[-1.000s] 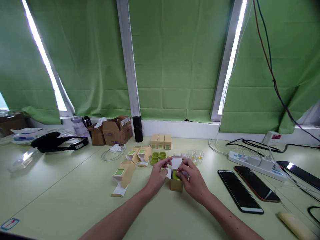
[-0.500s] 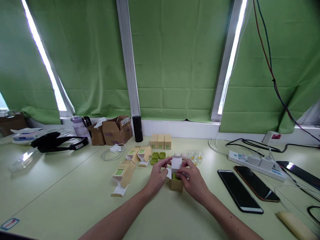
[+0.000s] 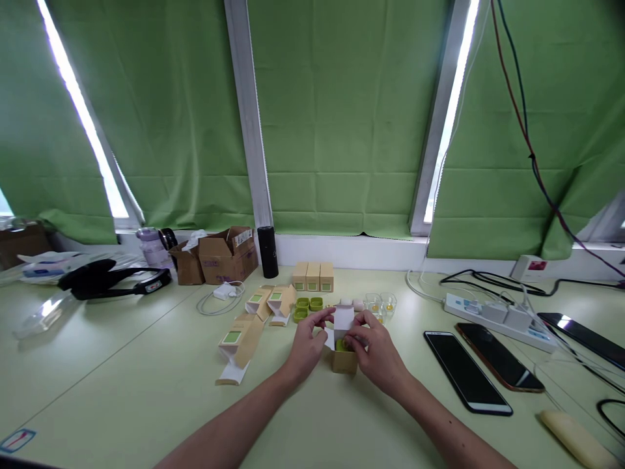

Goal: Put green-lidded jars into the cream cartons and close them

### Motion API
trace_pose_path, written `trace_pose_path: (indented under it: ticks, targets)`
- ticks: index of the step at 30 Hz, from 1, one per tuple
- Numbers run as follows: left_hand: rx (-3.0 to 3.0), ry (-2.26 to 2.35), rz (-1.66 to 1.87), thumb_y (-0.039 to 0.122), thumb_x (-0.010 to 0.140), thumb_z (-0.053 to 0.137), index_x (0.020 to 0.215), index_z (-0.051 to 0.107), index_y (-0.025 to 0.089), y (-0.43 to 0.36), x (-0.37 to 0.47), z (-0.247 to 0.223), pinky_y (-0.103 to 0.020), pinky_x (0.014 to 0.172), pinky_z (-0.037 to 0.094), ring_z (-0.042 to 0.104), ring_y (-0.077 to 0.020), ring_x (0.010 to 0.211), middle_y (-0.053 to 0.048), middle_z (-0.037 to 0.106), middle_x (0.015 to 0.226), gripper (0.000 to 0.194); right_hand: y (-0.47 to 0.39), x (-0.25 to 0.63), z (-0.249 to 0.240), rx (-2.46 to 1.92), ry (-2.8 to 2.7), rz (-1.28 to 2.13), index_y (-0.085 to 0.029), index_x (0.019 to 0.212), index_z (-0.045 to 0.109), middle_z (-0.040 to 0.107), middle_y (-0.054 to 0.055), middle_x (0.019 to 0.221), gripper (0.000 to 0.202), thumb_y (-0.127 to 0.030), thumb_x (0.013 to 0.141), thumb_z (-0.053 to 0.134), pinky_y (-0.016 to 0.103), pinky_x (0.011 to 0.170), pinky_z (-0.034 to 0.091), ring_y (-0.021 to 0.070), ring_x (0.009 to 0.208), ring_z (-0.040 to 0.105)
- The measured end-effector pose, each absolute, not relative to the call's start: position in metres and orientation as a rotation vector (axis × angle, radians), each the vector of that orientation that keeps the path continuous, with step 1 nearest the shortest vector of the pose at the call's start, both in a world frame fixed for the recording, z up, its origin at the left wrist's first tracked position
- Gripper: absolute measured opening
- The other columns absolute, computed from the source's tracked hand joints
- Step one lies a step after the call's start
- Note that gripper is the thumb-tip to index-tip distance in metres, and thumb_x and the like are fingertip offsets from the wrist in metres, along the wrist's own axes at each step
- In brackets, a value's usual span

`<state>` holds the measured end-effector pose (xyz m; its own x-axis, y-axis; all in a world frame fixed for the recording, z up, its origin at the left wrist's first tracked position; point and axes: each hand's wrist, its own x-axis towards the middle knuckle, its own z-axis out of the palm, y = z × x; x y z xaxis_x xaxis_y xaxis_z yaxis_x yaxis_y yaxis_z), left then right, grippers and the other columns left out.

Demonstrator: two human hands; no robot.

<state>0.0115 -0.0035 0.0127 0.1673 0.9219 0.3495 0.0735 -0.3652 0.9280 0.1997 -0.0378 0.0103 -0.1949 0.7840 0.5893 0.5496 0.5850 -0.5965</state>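
My left hand [image 3: 309,340], half-curled, touches the carton [image 3: 344,363]; my right hand [image 3: 379,355], nearly closed, the green piece [image 3: 342,346]; grips unclear. Flimsy-looking card: hold low.

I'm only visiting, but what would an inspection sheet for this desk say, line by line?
Surface: pale table, seam at left; spills: nothing seen.
Items in hand: open small carton, green piece inside.
Nearby: three small boxes, green containers, clear cups.
Clutter: three phones, brown cardboard box, black cylinder.
Hands: left hand at the carton's flaps; right hand at the green piece, grip unclear.
Cables: around the power strip; some hang at right.
Surroundings: green curtains; other people: nothing seen.
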Motion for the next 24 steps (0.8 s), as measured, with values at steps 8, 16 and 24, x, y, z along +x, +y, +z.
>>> trace_pose_path:
  ticks: [8, 16, 24]
  targets:
    - [1.560, 0.941, 1.308, 0.023, 0.077, 0.060, 0.121, 0.074, 0.016, -0.007, 0.014, 0.015, -0.038, 0.097, 0.047, 0.063, -0.0257, 0.103, -0.010, 0.074, 0.107, 0.046, -0.027, 0.209, 0.006, -1.079, -1.545, 0.429, -0.023, 0.095, 0.066, 0.062, 0.008, 0.100, 0.024, -0.030, 0.101, 0.044, 0.038, 0.072, 0.054, 0.0233, 0.086, 0.061]
    - [1.572, 0.945, 1.302, 0.022, 0.080, 0.059, 0.122, 0.073, 0.015, -0.007, 0.016, 0.014, -0.037, 0.095, 0.048, 0.064, -0.0246, 0.102, -0.011, 0.073, 0.107, 0.044, -0.019, 0.214, -0.004, -1.117, -1.396, 0.461, -0.024, 0.100, 0.066, 0.060, 0.009, 0.104, 0.032, -0.011, 0.076, 0.049, 0.035, 0.066, 0.055, 0.0258, 0.096, 0.058]
    - [1.645, 0.963, 1.279, 0.021, 0.080, 0.067, 0.123, 0.069, 0.017, -0.009, 0.019, 0.009, -0.035, 0.091, 0.048, 0.060, -0.0215, 0.095, -0.009, 0.068, 0.104, 0.044, -0.018, 0.215, -0.003, -1.141, -1.405, 0.439, -0.023, 0.094, 0.066, 0.058, 0.007, 0.099, 0.032, -0.010, 0.072, 0.048, 0.035, 0.067, 0.053, 0.0213, 0.081, 0.057]
